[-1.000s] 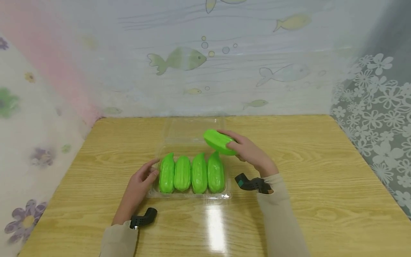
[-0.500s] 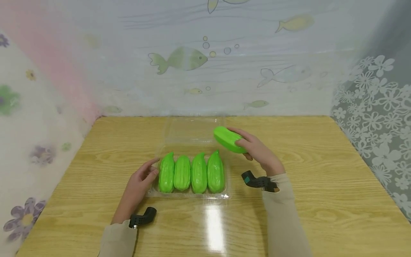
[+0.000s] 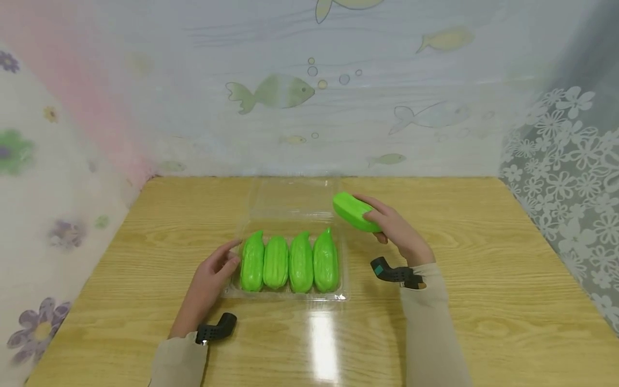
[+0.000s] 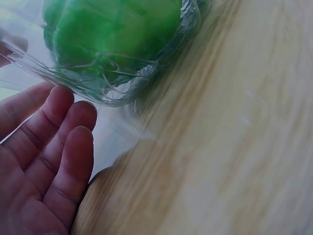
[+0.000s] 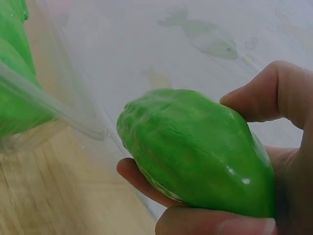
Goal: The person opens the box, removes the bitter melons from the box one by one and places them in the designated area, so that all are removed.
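Above the pale wooden table (image 3: pixel 498 258), near the right edge of a folded-back clear plastic lid (image 3: pixel 295 198), a bright green, ribbed, oblong vegetable-shaped piece (image 3: pixel 352 212) is held by the right hand (image 3: pixel 400 231), gripped firmly between thumb and bent fingers. In the clear plastic container (image 3: pixel 333 296) joined to the lid, 4 similar glossy green pieces (image 3: pixel 301 263) are set side by side in 1 row. The container's left side is touched by the left hand (image 3: pixel 213 271), its fingers relaxed and lightly bent.
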The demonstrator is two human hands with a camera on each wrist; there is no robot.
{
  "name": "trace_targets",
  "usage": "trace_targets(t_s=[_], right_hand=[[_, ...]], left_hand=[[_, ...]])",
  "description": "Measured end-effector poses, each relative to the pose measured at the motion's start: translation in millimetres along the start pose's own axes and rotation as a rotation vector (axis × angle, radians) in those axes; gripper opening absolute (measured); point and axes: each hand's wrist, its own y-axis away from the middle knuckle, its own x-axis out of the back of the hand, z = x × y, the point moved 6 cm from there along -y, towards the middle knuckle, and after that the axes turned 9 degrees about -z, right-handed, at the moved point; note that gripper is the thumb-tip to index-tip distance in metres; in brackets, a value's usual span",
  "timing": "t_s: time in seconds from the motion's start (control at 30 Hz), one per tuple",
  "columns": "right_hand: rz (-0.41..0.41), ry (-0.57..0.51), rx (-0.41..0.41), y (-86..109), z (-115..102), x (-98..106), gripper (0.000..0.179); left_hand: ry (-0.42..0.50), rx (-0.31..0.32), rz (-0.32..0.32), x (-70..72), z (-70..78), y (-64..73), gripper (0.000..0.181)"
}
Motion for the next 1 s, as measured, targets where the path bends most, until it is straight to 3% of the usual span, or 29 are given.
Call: trace_targets(t_s=[0.27,0.5,0.6,0.73,1.0], right_hand=[[0.025,-0.013,0.014,-1.3,11.2,7.5,0.046],[0.036,-0.015,0.018,-0.9,21.4,13.1,0.048],[0.039,-0.022,0.007,-1.1,26.0,14.9,0.048],[0.044,-0.030,-0.012,-1.8,29.8,16.2,0.050],[0.065,-0.040,-0.078,-8.4,38.1,17.3,0.053]], left_hand=[[-0.003,0.002,0.002,0.0,-2.2,-1.1,0.039],[-0.006,0.019,-0.006,-1.3,-29.4,-7.2,0.041],[-0.020,0.008,0.002,-1.4,-34.2,-8.9,0.041],[-0.010,0.008,0.002,-0.7,-31.4,-9.2,0.041],[0.013,0.001,-0.016,3.4,-9.4,-13.1,0.040]])
